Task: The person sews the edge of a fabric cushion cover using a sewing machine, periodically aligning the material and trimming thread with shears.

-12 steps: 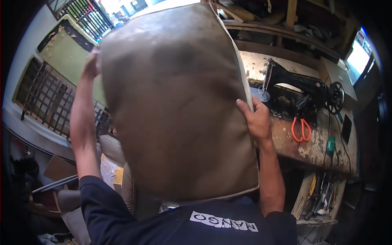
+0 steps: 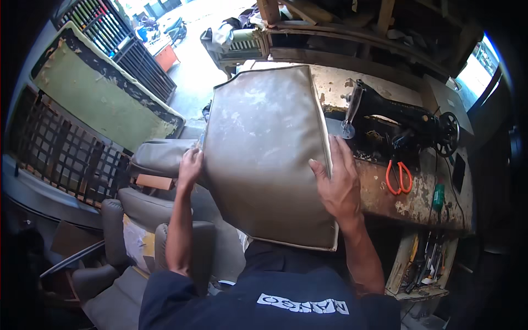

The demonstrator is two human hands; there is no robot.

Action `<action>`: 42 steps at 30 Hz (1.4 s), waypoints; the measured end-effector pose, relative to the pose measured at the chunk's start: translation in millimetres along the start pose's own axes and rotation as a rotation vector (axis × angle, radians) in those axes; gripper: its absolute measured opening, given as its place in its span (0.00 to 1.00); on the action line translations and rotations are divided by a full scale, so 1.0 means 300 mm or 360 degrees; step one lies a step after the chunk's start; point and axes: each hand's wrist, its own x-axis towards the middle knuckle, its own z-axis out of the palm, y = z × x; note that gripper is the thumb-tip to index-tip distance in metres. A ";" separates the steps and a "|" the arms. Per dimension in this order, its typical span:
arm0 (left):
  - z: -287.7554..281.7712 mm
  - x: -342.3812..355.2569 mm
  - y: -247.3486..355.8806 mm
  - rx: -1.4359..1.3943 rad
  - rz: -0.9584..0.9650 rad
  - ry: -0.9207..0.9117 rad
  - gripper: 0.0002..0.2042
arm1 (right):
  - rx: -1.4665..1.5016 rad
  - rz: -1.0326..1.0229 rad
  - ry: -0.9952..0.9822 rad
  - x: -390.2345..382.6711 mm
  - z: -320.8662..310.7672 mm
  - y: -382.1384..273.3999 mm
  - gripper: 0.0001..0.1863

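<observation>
A large grey-brown leatherette seat cushion (image 2: 264,148) with pale edging along its right and lower sides stands tilted in front of my chest. My left hand (image 2: 191,166) grips its left edge, fingers curled. On the right edge rests my right hand (image 2: 340,184), thumb on the broad face and fingers along the side, so the cushion is held between both hands. The underside is hidden. Just past my right hand stands a black sewing machine (image 2: 396,113) on a worn wooden table (image 2: 379,192).
Orange-handled scissors (image 2: 399,177) and a green-handled tool (image 2: 438,197) lie on the table, above a wooden tool shelf (image 2: 404,264). At left are grey upholstered seat parts (image 2: 148,209), a webbed frame (image 2: 60,143) and a peeling green panel (image 2: 104,93). A slatted bench (image 2: 247,47) stands farther back.
The cushion has come down and tipped away, showing the floor and bench beyond. My left hand has moved down and to the right with its edge; my right hand stays on the right edge.
</observation>
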 end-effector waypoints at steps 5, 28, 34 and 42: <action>0.132 -0.238 0.200 -0.0094 -0.0130 0.0389 0.16 | -0.0749 -0.0044 -0.0245 -0.021 0.255 0.211 0.40; -0.017 -0.376 0.126 -0.1625 -0.0887 -0.0621 0.16 | 0.0212 0.0750 -0.0181 0.077 0.149 0.293 0.21; 0.013 -0.395 0.140 -0.1296 -0.0521 -0.0535 0.23 | 0.0276 0.0673 -0.0222 0.104 0.159 0.316 0.20; 0.009 -0.413 0.249 -0.1523 -0.0611 -0.0524 0.22 | -0.0248 0.0519 -0.0062 0.135 0.141 0.315 0.21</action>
